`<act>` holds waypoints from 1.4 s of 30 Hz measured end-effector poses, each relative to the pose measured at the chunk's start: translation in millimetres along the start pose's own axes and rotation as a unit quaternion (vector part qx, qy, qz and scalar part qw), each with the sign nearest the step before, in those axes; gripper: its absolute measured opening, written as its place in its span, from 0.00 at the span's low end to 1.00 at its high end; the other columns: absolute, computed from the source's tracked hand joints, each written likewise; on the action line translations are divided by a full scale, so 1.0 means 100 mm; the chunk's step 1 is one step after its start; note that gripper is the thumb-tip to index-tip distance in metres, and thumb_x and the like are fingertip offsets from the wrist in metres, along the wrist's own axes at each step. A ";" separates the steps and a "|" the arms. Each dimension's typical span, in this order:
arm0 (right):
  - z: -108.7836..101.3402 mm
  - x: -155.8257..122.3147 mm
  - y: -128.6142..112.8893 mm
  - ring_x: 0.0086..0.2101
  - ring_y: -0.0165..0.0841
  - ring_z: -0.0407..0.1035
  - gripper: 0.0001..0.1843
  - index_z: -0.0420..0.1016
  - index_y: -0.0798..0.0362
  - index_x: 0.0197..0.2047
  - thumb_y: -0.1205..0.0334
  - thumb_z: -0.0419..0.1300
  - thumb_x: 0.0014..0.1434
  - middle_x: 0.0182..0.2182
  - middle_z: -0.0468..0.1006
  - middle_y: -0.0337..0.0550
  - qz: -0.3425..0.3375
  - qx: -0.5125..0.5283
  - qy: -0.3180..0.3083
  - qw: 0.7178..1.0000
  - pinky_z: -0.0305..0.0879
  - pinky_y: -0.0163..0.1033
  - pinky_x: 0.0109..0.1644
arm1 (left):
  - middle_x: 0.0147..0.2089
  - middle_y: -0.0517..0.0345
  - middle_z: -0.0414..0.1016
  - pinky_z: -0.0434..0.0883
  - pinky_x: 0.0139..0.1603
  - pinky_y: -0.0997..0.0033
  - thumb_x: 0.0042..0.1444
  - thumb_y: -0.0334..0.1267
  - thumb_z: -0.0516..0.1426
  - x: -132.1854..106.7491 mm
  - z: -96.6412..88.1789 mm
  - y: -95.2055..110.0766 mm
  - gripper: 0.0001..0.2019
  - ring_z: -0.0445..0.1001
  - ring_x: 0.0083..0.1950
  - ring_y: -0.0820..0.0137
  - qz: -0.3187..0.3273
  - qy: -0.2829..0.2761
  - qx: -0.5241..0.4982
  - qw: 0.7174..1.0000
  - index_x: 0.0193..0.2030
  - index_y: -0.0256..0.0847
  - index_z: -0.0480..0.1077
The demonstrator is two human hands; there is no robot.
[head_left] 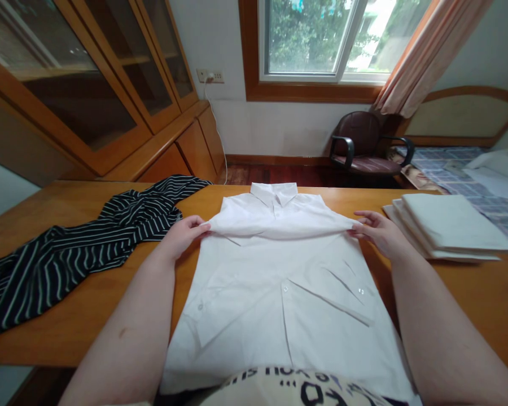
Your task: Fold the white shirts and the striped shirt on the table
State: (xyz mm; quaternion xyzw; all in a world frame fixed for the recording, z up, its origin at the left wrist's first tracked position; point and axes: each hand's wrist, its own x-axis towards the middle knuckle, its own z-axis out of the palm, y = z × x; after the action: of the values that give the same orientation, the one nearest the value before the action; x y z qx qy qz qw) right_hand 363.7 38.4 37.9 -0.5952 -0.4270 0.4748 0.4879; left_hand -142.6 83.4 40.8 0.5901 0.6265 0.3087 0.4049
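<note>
A white collared shirt [275,259] lies spread on the wooden table, its collar toward the far edge and its lower end by my body. My left hand [186,234] pinches the shirt's left side between thumb and fingers, a little below the shoulder. On the opposite side my right hand [376,231] grips the cloth with thumb and forefinger, its other fingers loosely spread. Between both hands the fabric is pulled taut in a raised fold across the chest. Creases and a few buttons show on the lower part.
A black-and-white striped garment [110,225] lies crumpled on the table [122,304] at left. Folded white cloths [452,225] are stacked at right. Beyond the table stand an armchair [366,141], a bed [469,169] and a glass-doored cabinet [152,124] below and beside a window.
</note>
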 end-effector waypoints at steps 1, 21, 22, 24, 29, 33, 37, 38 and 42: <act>-0.02 -0.01 -0.02 0.29 0.33 0.74 0.33 0.70 0.50 0.43 0.51 0.75 0.34 0.28 0.72 0.35 0.002 -0.011 -0.002 1.000 0.73 0.38 0.35 | 0.26 0.63 0.68 0.65 0.34 0.73 0.44 0.52 0.61 -0.02 -0.02 0.03 0.17 0.67 0.31 0.71 0.005 -0.007 0.010 1.000 0.25 0.40 0.65; -0.15 0.09 0.13 0.23 0.29 0.63 0.17 0.71 0.52 0.27 0.47 0.65 0.46 0.22 0.73 0.38 0.029 -0.297 -0.069 0.952 0.57 0.34 0.26 | 0.27 0.61 0.75 0.64 0.30 0.73 0.40 0.53 0.61 -0.15 -0.06 0.15 0.15 0.71 0.30 0.66 -0.018 -0.167 0.224 0.960 0.26 0.43 0.73; -0.14 0.10 0.13 0.24 0.30 0.64 0.16 0.71 0.52 0.27 0.48 0.65 0.46 0.22 0.73 0.38 0.016 -0.301 -0.056 0.952 0.58 0.35 0.28 | 0.27 0.61 0.75 0.64 0.30 0.72 0.40 0.53 0.61 -0.14 -0.06 0.15 0.15 0.71 0.30 0.66 -0.014 -0.154 0.230 0.961 0.26 0.43 0.73; -0.13 0.11 0.15 0.25 0.31 0.65 0.15 0.71 0.52 0.28 0.48 0.64 0.46 0.23 0.74 0.38 -0.007 -0.310 -0.031 0.950 0.59 0.35 0.30 | 0.27 0.60 0.75 0.64 0.30 0.72 0.40 0.54 0.60 -0.12 -0.05 0.14 0.15 0.71 0.31 0.65 -0.006 -0.121 0.236 0.964 0.26 0.43 0.73; -0.14 0.12 0.18 0.26 0.32 0.65 0.17 0.73 0.52 0.27 0.46 0.63 0.46 0.24 0.74 0.38 -0.020 -0.361 -0.041 0.931 0.58 0.35 0.30 | 0.30 0.59 0.78 0.65 0.33 0.71 0.40 0.54 0.60 -0.12 -0.04 0.15 0.16 0.73 0.33 0.63 -0.005 -0.105 0.234 0.967 0.27 0.44 0.75; -0.11 0.11 0.17 0.29 0.34 0.67 0.19 0.74 0.53 0.27 0.44 0.57 0.53 0.24 0.75 0.39 -0.017 -0.389 -0.022 0.921 0.58 0.35 0.32 | 0.28 0.60 0.77 0.65 0.31 0.71 0.38 0.53 0.61 -0.12 -0.02 0.12 0.15 0.73 0.31 0.64 -0.017 -0.150 0.237 0.960 0.26 0.45 0.75; -0.09 0.12 0.17 0.28 0.34 0.67 0.18 0.74 0.52 0.27 0.46 0.55 0.54 0.23 0.75 0.39 -0.012 -0.419 0.010 0.908 0.58 0.36 0.31 | 0.28 0.58 0.77 0.65 0.30 0.70 0.45 0.55 0.56 -0.09 -0.01 0.03 0.16 0.73 0.31 0.63 -0.019 -0.133 0.216 0.967 0.26 0.45 0.74; -0.09 0.13 0.17 0.27 0.33 0.67 0.16 0.74 0.52 0.28 0.47 0.56 0.53 0.23 0.75 0.39 -0.007 -0.433 0.025 0.901 0.58 0.36 0.31 | 0.29 0.57 0.77 0.66 0.30 0.70 0.47 0.55 0.54 -0.08 -0.01 0.01 0.17 0.73 0.31 0.63 -0.021 -0.124 0.207 0.970 0.26 0.45 0.74; -0.12 0.13 0.18 0.24 0.33 0.66 0.14 0.73 0.52 0.26 0.49 0.61 0.48 0.21 0.74 0.40 0.023 -0.479 0.065 0.875 0.56 0.36 0.27 | 0.30 0.57 0.77 0.66 0.31 0.70 0.45 0.51 0.56 -0.05 0.00 -0.02 0.14 0.74 0.31 0.64 -0.034 -0.066 0.240 0.968 0.29 0.44 0.72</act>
State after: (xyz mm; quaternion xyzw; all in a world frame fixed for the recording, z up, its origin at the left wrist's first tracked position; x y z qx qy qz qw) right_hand 378.7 46.5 19.0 -0.7952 -0.5556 0.1841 0.1583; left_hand -144.2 78.7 39.7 0.6678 0.6735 0.0959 0.3021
